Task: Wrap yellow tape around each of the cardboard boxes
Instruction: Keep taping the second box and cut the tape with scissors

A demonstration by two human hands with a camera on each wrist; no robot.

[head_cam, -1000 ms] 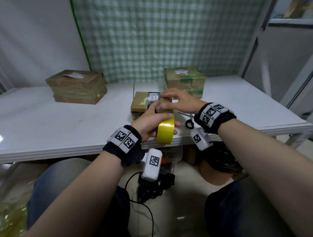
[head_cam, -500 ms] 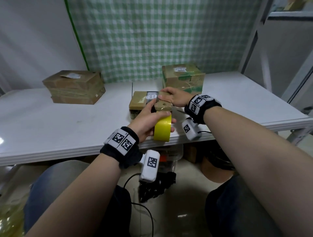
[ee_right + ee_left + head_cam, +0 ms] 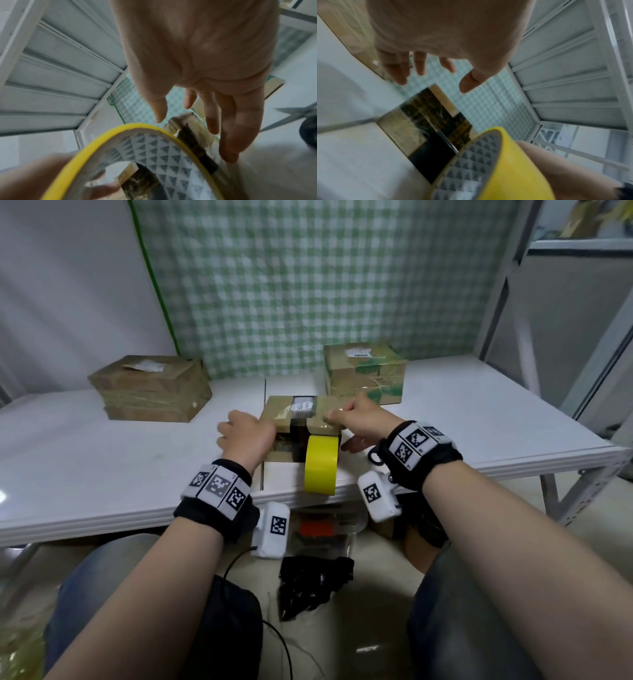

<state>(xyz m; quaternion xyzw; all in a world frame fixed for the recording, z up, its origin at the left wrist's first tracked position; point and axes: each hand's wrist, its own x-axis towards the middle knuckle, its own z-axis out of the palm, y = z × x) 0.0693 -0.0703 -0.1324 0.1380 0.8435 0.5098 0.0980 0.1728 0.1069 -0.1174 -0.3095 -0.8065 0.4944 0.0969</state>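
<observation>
A small cardboard box point(image 3: 284, 409) with a dark band and a white label lies near the table's front edge. The yellow tape roll point(image 3: 320, 465) stands on edge against its front face, and neither hand holds it. My left hand point(image 3: 246, 436) is at the box's left front corner; the left wrist view shows its fingers point(image 3: 447, 63) spread and empty above the box point(image 3: 419, 121), with the roll point(image 3: 513, 169) below. My right hand point(image 3: 359, 419) rests on the box's right top edge, its fingers point(image 3: 188, 102) straight over the box point(image 3: 188, 129), beside the roll point(image 3: 154, 148).
Two more cardboard boxes sit on the white table point(image 3: 102, 460): a flat one point(image 3: 150, 388) at the back left and a taller one point(image 3: 364, 371) behind my right hand. Scissors point(image 3: 375, 455) lie by my right wrist. A clear container point(image 3: 325, 529) stands under the table.
My left hand has let go of the tape roll and moved left to the box's corner. The right hand slid to the box's right end. The roll now stands alone.
</observation>
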